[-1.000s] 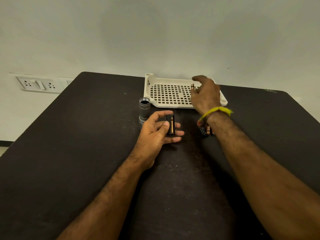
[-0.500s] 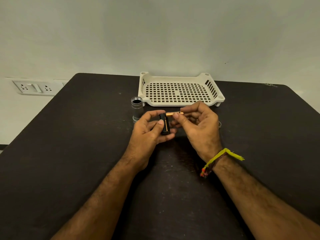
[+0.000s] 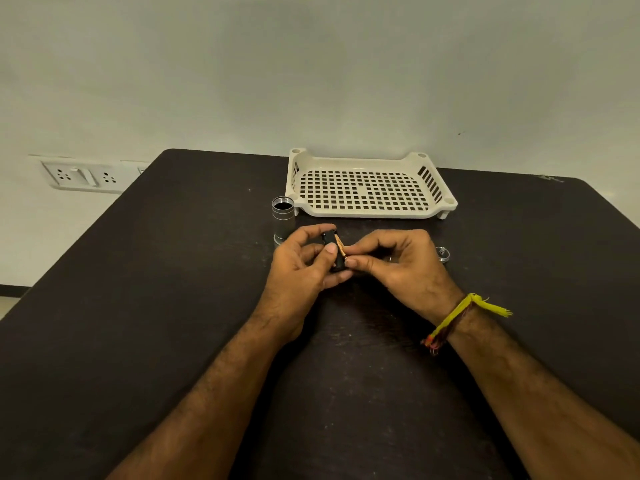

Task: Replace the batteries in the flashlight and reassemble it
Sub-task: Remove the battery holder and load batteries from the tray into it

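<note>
My left hand (image 3: 304, 271) grips a small black battery holder (image 3: 333, 251), held upright above the dark table (image 3: 173, 306). A copper-coloured battery (image 3: 340, 247) lies against the holder's side, pinched by the fingertips of my right hand (image 3: 398, 261). The two hands meet at the holder. The grey metal flashlight body (image 3: 283, 220) stands upright on the table just behind my left hand, its open end facing up. A silver flashlight cap (image 3: 442, 253) lies on the table to the right of my right hand.
A cream perforated plastic tray (image 3: 367, 211) sits at the table's far edge, behind the hands. Wall sockets (image 3: 83, 176) are on the wall at the left. A yellow thread band circles my right wrist.
My right hand came back from the tray with a battery, and has brought it from level above the holder down against the holder's side. My left hand kept hold of the holder.
</note>
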